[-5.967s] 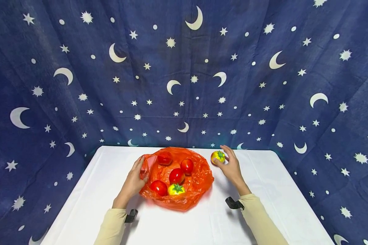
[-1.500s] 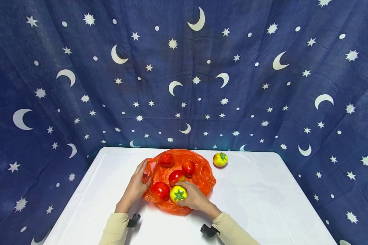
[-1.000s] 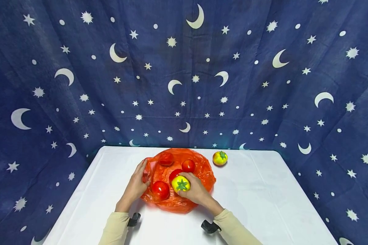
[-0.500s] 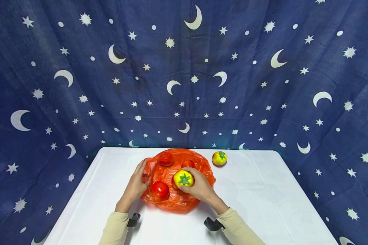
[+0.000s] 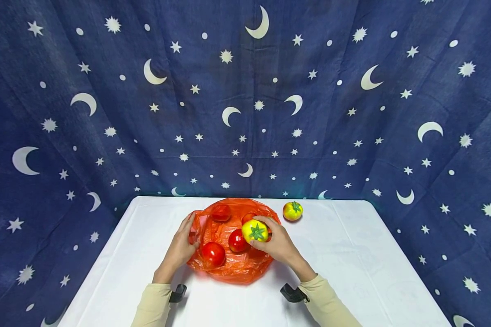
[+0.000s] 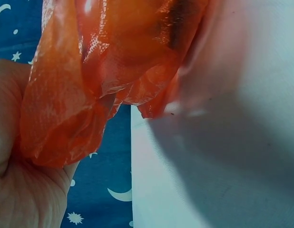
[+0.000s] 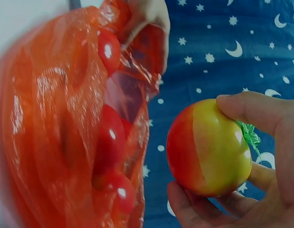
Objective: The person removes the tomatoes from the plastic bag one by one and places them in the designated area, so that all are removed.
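Observation:
My right hand holds a tomato, yellow with a green star-shaped calyx, above the right part of an open red plastic bag. In the right wrist view, that tomato is red on its lower side, and thumb and fingers grip it clear of the bag. At the bag's left rim, my left hand holds the thin plastic. Inside lie several red tomatoes: one at the front left, one in the middle, one at the back; another is partly hidden behind the held tomato.
A second yellow tomato with a green calyx sits on the white tablecloth at the back right, beyond the bag. Behind the table hangs a dark blue curtain with moons and stars.
My right hand left the tomato at the back right, took the yellow one from the bag's near side, and has raised it up and rightward. My left hand stays at the rim.

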Available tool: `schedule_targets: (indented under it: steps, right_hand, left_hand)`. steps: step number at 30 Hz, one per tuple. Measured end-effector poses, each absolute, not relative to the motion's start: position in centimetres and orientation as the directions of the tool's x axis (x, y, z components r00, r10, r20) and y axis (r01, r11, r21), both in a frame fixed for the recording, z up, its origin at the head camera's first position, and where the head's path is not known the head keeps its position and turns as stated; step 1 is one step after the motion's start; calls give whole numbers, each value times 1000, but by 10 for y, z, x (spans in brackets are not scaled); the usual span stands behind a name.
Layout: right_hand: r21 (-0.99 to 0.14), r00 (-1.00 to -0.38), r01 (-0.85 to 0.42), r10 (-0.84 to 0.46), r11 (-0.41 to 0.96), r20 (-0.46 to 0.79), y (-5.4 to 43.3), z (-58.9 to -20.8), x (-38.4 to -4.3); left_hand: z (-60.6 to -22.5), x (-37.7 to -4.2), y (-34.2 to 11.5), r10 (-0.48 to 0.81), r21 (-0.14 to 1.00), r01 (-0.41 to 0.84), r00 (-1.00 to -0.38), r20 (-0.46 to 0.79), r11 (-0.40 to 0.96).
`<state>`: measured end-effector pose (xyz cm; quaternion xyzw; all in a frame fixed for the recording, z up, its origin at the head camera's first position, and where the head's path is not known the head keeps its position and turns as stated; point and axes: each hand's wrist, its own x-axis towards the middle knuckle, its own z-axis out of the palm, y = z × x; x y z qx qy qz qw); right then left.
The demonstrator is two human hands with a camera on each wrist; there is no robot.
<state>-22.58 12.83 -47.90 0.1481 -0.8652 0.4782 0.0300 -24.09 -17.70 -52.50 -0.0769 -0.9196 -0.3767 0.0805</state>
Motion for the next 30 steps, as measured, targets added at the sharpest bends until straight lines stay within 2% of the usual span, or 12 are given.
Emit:
schedule_targets:
  steps: [30]
  right_hand:
    - [-832, -984, -173, -49, 527, 174, 195, -478, -242]
  left_hand:
    - [-526, -243, -178, 107, 681, 226, -971, 212, 697]
